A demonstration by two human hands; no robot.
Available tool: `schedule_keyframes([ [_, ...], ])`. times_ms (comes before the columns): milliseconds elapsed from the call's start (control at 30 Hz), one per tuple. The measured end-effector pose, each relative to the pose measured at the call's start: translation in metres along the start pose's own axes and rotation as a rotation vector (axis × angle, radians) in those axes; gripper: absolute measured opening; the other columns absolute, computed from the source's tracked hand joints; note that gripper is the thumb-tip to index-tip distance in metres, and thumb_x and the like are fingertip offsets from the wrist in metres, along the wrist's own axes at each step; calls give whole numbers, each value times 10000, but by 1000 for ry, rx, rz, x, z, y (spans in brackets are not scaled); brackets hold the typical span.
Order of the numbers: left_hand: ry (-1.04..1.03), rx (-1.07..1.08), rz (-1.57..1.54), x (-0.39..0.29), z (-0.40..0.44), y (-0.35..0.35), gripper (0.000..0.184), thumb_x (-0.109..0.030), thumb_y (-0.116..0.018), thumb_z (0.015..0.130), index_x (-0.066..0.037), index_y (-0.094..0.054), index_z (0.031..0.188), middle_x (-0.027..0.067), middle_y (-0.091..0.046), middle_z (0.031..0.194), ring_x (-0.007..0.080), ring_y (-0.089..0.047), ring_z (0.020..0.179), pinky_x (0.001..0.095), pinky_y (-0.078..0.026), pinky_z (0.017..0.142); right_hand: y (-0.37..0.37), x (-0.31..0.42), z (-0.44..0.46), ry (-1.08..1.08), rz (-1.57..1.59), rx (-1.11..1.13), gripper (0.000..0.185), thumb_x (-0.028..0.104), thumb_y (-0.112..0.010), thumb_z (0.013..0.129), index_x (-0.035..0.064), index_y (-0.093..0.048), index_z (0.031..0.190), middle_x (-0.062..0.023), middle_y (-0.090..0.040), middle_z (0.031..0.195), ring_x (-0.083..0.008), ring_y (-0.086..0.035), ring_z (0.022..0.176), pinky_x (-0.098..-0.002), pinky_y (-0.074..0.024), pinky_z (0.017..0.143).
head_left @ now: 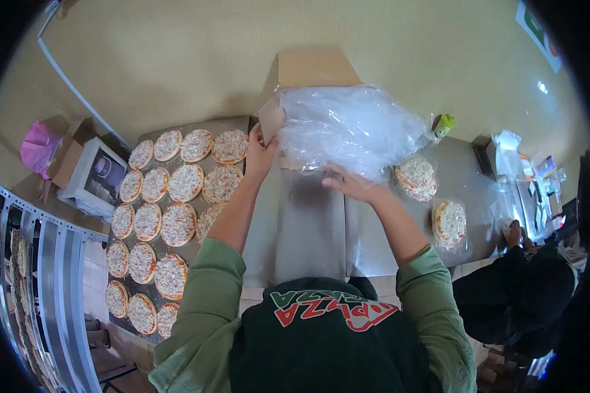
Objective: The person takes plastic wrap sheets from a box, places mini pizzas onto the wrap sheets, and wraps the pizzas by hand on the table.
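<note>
A cardboard box (318,67) with raised flaps stands against the wall, heaped with clear plastic bags (347,124) that spill over its right side. My left hand (260,156) grips the box's left flap, fingers curled around its edge. At the lower front edge of the bags is my right hand (354,185), thumb and fingers apart. Its fingertips touch or nearly touch the plastic, which partly hides them. To the right of that hand lie a bagged pizza (416,177) and another wrapped pizza (449,223).
Rows of cheese-topped pizzas (177,224) cover a dark tray on the left. A green-capped container (444,126) stands by the bags. On the far right, a co-worker's hand (515,234) is over the metal table (485,196). A metal rack (65,295) stands at lower left.
</note>
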State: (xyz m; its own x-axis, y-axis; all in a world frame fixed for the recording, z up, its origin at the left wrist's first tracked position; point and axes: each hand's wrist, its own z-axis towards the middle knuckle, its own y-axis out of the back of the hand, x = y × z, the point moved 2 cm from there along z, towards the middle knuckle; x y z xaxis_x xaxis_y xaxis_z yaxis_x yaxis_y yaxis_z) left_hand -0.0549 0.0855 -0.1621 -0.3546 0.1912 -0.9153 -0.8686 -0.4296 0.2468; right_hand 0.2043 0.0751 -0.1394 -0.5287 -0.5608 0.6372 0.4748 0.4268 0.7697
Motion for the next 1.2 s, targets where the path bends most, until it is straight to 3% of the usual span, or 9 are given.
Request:
schedule_keyframes([
  [233, -252, -99, -37, -39, 10, -7, 745, -114, -589, 771, -32, -166, 1379, 222, -408, 1281, 285, -436, 1171, 370, -346, 964, 60, 62, 1, -228, -41, -73, 472, 391, -535, 853, 129, -465, 1240, -164, -593, 1053, -302, -593, 903, -362, -460, 792],
  [433, 19, 202, 327, -66, 32, -3, 505, -151, -529, 819, -27, -367, 1280, 264, -563, 1074, 387, -544, 1010, 379, -424, 864, 73, 58, 43, -104, -68, -404, 500, 381, -530, 855, 163, -412, 1289, -186, -515, 1195, -316, -557, 1018, -396, -450, 819],
  [533, -170, 169, 238, -50, 24, -5, 390, -163, -525, 830, 4, -471, 1178, 256, -610, 924, 412, -577, 906, 396, -450, 803, 49, 22, 100, -34, -86, -424, 574, 359, -569, 842, 133, -361, 1327, -211, -537, 1143, -326, -506, 1095, -394, -410, 901],
  [633, -77, 277, 130, -47, 25, 2, 366, -169, -536, 830, 8, -499, 1149, 254, -605, 956, 400, -575, 928, 394, -448, 801, 30, -22, 157, -334, -26, -240, 546, 395, -524, 861, 118, -386, 1312, -225, -390, 1315, -345, -356, 1239, -405, -310, 1010],
  [933, -7, 51, -118, -54, 6, -3, 566, -165, -661, 765, -1, -403, 1242, 157, -570, 1028, 240, -596, 832, 323, -469, 705, -15, -70, 188, -473, -85, -141, 492, 408, -223, 948, 112, -446, 1271, -248, -364, 1314, -397, -405, 1171, -422, -327, 989],
  [1033, 26, -69, -72, -46, -9, -8, 673, -170, -719, 719, -20, -351, 1263, 82, -468, 969, 148, -490, 764, 280, -441, 658, -10, 13, 102, -177, 22, -312, 366, 235, -401, 905, 68, -474, 1223, -202, -398, 1301, -355, -461, 1120, -429, -370, 949],
  [1067, -2, -181, -14, -52, -18, -12, 563, -166, -717, 721, -3, -395, 1154, 56, -391, 902, 129, -405, 729, 260, -397, 629, -9, 41, 72, -33, -323, -328, 354, 175, -473, 871, 61, -485, 1206, -191, -416, 1288, -346, -481, 1096, -419, -383, 939],
  [1133, -81, -380, 7, -49, -46, -23, 491, -156, -699, 739, 1, -398, 1094, 53, -383, 888, 118, -383, 742, 245, -377, 637, -16, 53, 25, 326, -283, -490, 384, 44, -558, 742, 72, -536, 1125, -172, -527, 1162, -335, -542, 995, -415, -427, 881],
  [1200, -223, -434, -94, -55, -78, -43, 377, -141, -661, 777, -11, -390, 1003, 53, -381, 888, 110, -376, 775, 246, -355, 649, -16, 56, -20, 330, -185, -543, 298, 19, -583, 722, 68, -591, 1016, -156, -561, 1081, -326, -550, 962, -409, -431, 867],
])
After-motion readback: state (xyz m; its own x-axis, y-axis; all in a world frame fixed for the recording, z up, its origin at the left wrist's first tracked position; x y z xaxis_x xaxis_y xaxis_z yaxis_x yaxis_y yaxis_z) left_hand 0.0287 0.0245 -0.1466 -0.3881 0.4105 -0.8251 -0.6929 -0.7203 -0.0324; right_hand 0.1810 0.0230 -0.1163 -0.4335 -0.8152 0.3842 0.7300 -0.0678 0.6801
